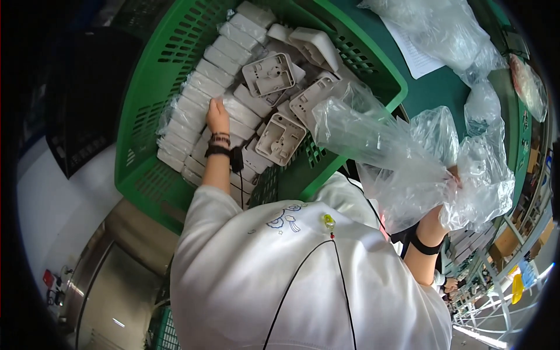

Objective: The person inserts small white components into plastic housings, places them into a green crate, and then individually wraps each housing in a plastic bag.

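My left hand (217,119) reaches into a green plastic crate (137,125). Its fingers are curled at the end of a white plastic case wrapped in clear film (240,112), partly hidden beneath the hand. More wrapped white cases stand in tight rows (201,87) along the crate's left side. Beside them lie loose, unwrapped off-white plastic housings (281,139), some showing their hollow insides. Out to the right, my right hand (454,178) is closed on crumpled clear plastic bags (391,151). The film covers most of its fingers. One bag's end hangs over the crate's right edge.
A green work surface (429,96) lies beyond the crate, holding a printed sheet (411,49) and a heap of clear bags (449,29). A black cable (241,181) runs from my left wristband. Metal racks (501,233) and another person's hand (450,284) show at the far right.
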Demonstrator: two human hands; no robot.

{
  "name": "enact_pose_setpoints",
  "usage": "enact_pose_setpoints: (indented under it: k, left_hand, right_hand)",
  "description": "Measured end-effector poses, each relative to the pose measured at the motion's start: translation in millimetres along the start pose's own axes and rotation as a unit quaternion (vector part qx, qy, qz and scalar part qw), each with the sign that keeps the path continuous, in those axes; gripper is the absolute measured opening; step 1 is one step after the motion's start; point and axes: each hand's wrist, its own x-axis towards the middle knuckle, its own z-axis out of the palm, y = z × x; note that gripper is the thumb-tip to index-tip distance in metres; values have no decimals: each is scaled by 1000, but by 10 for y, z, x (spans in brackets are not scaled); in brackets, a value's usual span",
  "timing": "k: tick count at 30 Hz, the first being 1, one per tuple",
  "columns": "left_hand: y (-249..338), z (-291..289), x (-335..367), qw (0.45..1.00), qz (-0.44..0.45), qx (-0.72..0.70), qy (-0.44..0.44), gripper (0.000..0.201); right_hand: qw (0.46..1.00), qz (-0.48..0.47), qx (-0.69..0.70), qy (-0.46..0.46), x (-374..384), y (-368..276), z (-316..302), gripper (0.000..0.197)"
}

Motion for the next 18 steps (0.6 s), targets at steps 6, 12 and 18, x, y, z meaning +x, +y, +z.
enact_pose_setpoints:
  k: [6, 12, 18]
  left_hand:
    - [-101, -198, -96, 987, 59, 57, -135, 22]
    - [-412, -590, 362, 984, 128, 32, -117, 20]
    - [666, -908, 365, 962, 267, 11, 50, 19]
  right_hand:
    - [978, -118, -156, 70, 118, -100, -90, 30]
    - [943, -10, 328, 52, 604, -354, -82, 28]
    - [964, -76, 241, 79, 629, -335, -326, 28]
